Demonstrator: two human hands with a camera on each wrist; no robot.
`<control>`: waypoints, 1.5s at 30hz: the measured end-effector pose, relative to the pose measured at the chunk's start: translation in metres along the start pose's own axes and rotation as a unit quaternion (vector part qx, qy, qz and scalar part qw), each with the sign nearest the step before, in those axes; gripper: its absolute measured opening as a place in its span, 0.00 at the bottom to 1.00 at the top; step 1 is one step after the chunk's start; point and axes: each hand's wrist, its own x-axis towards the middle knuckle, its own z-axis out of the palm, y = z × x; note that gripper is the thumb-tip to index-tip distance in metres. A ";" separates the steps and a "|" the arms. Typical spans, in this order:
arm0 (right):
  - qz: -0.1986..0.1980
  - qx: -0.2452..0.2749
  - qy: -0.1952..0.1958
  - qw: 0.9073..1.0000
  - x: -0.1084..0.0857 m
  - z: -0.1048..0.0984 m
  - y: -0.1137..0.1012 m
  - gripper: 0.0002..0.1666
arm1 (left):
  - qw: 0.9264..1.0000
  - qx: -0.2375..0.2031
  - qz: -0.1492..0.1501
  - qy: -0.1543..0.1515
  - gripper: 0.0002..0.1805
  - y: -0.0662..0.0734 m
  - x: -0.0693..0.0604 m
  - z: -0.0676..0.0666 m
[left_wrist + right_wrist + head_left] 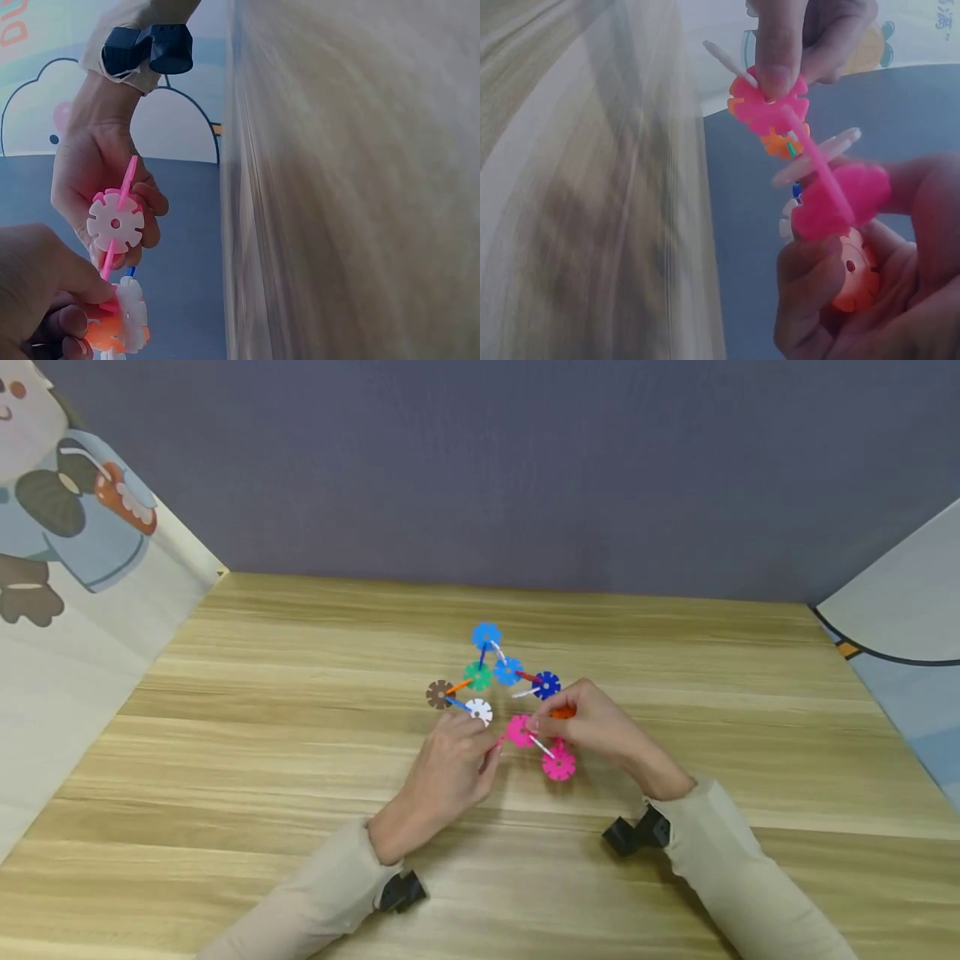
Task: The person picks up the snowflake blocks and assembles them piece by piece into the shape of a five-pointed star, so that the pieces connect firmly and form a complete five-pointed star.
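Both hands hold an assembly of notched plastic discs above the table. My left hand [453, 760] pinches an edge-on pink disc [765, 112], its thumb pressed on the face. My right hand [592, 727] grips another pink disc [521, 730] between thumb and fingers; an orange disc [855, 274] sits within that hand. A further pink disc [558, 764] hangs below it. Just above my left hand is a white disc [477, 713], partly covered by fingers. Brown [440, 694], green [477, 676], light blue [487, 636] and dark blue [546, 686] discs stretch beyond the hands, joined by edge-on discs.
A wood-grain table [225, 760] lies beneath the hands. Behind it stands a dark grey-blue panel [517, 468]. Cartoon-printed panels [97, 593] flank the sides. Each wrist carries a small black camera [401, 892].
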 end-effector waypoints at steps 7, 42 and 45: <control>-0.010 -0.032 0.007 0.999 -0.001 0.005 -0.002 0.07 | 1.000 0.013 0.008 -0.003 0.04 0.001 -0.002 0.001; 0.028 0.030 -0.026 0.999 -0.003 0.018 0.000 0.09 | 0.996 0.008 0.040 0.077 0.08 0.000 -0.011 0.007; 0.016 0.017 -0.019 1.000 -0.003 0.009 -0.002 0.11 | 0.997 0.007 0.031 0.069 0.06 -0.002 -0.010 0.006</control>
